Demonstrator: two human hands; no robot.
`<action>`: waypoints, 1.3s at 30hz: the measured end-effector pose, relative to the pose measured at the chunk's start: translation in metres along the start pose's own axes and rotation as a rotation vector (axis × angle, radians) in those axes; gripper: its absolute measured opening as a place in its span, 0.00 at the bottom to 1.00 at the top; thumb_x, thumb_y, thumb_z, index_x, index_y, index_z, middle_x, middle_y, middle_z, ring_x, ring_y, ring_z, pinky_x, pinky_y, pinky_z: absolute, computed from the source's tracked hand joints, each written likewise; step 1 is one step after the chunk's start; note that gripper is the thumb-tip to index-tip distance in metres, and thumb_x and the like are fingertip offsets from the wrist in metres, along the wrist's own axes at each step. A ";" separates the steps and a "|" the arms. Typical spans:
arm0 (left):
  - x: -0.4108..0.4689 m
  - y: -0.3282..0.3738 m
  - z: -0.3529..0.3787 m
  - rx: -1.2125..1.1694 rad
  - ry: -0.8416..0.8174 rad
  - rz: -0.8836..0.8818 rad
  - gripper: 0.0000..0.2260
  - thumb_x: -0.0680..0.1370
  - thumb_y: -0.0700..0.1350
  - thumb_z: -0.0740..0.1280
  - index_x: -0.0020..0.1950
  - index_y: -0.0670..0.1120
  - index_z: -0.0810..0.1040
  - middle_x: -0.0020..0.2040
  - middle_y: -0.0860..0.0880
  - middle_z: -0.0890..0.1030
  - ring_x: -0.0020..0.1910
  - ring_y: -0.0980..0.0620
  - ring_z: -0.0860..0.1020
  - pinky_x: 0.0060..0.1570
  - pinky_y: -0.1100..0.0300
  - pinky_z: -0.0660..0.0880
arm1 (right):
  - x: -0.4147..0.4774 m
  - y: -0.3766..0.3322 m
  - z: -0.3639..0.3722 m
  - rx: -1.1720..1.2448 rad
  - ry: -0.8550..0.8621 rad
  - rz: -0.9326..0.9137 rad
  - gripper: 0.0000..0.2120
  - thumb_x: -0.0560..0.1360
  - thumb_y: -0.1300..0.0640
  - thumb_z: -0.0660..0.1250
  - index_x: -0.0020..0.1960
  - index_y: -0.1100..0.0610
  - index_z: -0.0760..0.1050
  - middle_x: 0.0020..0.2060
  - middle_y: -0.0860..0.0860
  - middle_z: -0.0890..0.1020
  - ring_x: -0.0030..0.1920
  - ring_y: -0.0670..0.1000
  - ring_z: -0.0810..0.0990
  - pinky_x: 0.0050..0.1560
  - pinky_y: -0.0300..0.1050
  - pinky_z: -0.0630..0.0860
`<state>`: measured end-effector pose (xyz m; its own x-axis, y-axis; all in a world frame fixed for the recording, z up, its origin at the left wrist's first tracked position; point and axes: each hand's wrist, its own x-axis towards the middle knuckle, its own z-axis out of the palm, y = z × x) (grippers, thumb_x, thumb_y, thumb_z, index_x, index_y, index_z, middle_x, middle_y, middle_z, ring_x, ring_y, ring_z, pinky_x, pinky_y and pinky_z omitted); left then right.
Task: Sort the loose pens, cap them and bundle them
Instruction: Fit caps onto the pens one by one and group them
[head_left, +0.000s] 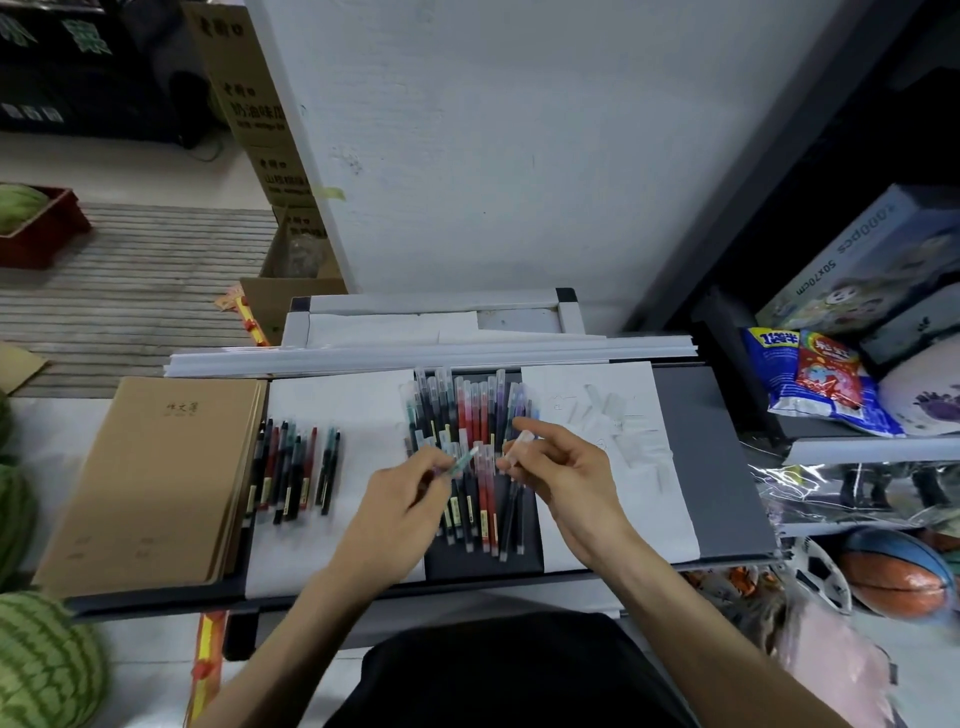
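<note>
Pen (464, 460) pinched in my left grip (410, 499), cap (521, 446) pinched in my right grip (566, 475) — I'd line tip and cap mouth up straight, then push home.

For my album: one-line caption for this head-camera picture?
Left hand holds a green pen, right hand pinches a clear cap, above rows of pens.

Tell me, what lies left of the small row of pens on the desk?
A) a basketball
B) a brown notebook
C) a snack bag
B: the brown notebook lies on the desk directly left of the small row of pens, its edge next to them.
</note>
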<state>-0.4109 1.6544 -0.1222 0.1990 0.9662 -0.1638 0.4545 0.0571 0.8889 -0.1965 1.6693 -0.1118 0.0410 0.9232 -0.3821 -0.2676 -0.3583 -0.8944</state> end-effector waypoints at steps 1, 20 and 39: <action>-0.002 0.005 0.003 -0.028 0.003 0.019 0.06 0.84 0.51 0.61 0.52 0.57 0.78 0.34 0.46 0.76 0.28 0.58 0.67 0.29 0.63 0.65 | -0.001 -0.001 0.002 0.043 -0.004 0.008 0.13 0.79 0.67 0.70 0.61 0.57 0.84 0.45 0.61 0.86 0.52 0.60 0.87 0.54 0.45 0.81; -0.009 0.021 0.012 -0.091 0.043 0.070 0.06 0.85 0.50 0.64 0.52 0.55 0.81 0.31 0.55 0.73 0.28 0.58 0.68 0.30 0.70 0.64 | -0.016 -0.022 0.013 -0.067 -0.101 -0.120 0.09 0.79 0.67 0.72 0.58 0.60 0.82 0.48 0.60 0.87 0.51 0.55 0.87 0.52 0.44 0.82; -0.005 0.036 0.028 0.494 0.182 0.247 0.13 0.83 0.52 0.60 0.54 0.53 0.84 0.44 0.55 0.85 0.41 0.49 0.83 0.38 0.49 0.79 | -0.030 0.009 0.014 0.026 0.182 -0.116 0.12 0.75 0.70 0.74 0.54 0.56 0.86 0.43 0.58 0.88 0.46 0.53 0.88 0.50 0.40 0.82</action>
<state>-0.3713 1.6450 -0.1018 0.2184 0.9660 0.1384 0.7737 -0.2579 0.5787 -0.2140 1.6406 -0.1055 0.2457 0.9169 -0.3145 -0.2756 -0.2450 -0.9295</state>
